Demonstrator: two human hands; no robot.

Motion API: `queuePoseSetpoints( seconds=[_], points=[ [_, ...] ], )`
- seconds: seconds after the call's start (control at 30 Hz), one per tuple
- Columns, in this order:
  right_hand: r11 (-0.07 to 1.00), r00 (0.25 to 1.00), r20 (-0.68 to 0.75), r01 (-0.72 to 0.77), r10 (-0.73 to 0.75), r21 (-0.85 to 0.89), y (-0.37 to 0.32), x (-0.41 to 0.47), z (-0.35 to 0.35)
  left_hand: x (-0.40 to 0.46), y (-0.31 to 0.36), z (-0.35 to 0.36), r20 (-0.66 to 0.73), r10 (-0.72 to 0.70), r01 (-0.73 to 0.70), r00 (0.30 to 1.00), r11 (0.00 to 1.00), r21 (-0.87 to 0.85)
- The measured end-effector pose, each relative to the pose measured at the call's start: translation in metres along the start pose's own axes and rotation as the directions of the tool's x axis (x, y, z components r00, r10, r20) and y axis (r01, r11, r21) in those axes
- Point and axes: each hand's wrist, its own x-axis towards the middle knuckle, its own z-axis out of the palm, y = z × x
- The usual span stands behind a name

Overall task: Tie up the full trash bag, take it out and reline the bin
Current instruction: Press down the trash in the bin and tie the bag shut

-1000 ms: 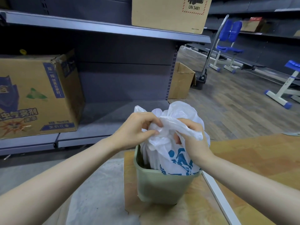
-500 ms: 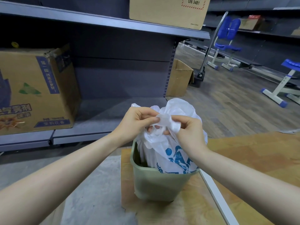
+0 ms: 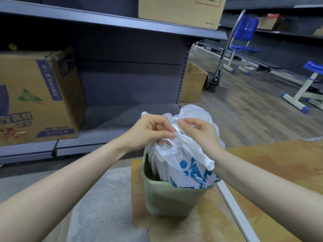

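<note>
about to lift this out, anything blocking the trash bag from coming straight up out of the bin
Nothing visible does. The trash bag already rises above the rim of the green bin, and only the left hand and right hand, gripping its top, are over it. The shelf sits farther back.

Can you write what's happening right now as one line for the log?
step: tying bag | left hand: pinches white plastic trash bag | right hand: pinches bag top | bag: inside green plastic bin

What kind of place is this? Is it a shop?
Probably a shop's stockroom or a store being cleared out. Long metal shelving holds only a few cardboard boxes, and blue chairs stand loose on the wooden floor.
</note>
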Motion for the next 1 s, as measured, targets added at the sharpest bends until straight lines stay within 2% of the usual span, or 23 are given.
queuePoseSetpoints(
  seconds=[0.07, 0.13, 0.27, 0.37, 0.47, 0.53, 0.6, 0.67, 0.73, 0.87, 1.0],
  points=[
    [0.999, 1.0, 0.005, 0.024, -0.024, -0.024, 0.001, 0.0, 0.0, 0.001, -0.001, 0.0, 0.006, -0.006, 0.006, 1.0, 1.0, 0.008],
    [1.0, 1.0, 0.02, 0.019, -0.02, 0.022, 0.002, -0.001, 0.001, 0.001, -0.002, 0.0, -0.004, -0.018, 0.018, 1.0, 1.0, -0.003],
    [1.0, 0.996, 0.081, 0.024, -0.023, -0.009, 0.007, 0.001, 0.006, 0.001, -0.006, 0.001, -0.081, -0.062, 0.062, 0.995, 0.998, -0.014],
    [0.992, 0.98, 0.2, 0.04, -0.015, -0.12, 0.007, -0.009, 0.002, 0.001, -0.01, 0.001, -0.119, -0.106, 0.103, 0.987, 0.994, -0.035],
    [0.991, 0.951, 0.298, 0.113, -0.086, -0.073, 0.007, -0.018, -0.002, 0.003, -0.013, -0.003, -0.133, -0.147, 0.141, 0.98, 0.988, -0.057],
    [0.97, 0.954, 0.261, 0.192, -0.149, -0.149, 0.009, -0.021, 0.003, 0.005, -0.013, -0.003, -0.122, -0.155, 0.145, 0.98, 0.986, -0.088],
    [0.972, 0.976, 0.138, 0.187, -0.168, -0.142, 0.012, -0.018, 0.006, 0.006, -0.009, -0.001, -0.083, -0.129, 0.124, 0.988, 0.99, -0.063],
    [0.997, 0.998, -0.01, 0.064, -0.064, -0.037, 0.013, -0.016, 0.008, 0.007, -0.004, 0.0, -0.021, -0.096, 0.096, 0.995, 0.995, -0.006],
    [0.998, 0.994, -0.099, -0.03, 0.036, 0.058, 0.012, -0.012, 0.008, 0.007, -0.002, -0.004, 0.025, -0.087, 0.086, 0.996, 0.996, 0.029],
    [0.988, 0.997, -0.065, -0.041, 0.051, 0.148, 0.008, -0.013, 0.008, 0.005, -0.006, -0.009, 0.028, -0.138, 0.136, 0.99, 0.988, 0.078],
    [0.99, 0.998, 0.052, -0.042, 0.035, 0.134, 0.008, -0.011, 0.004, 0.005, -0.008, -0.013, 0.052, -0.258, 0.261, 0.965, 0.964, -0.055]
  ],
)
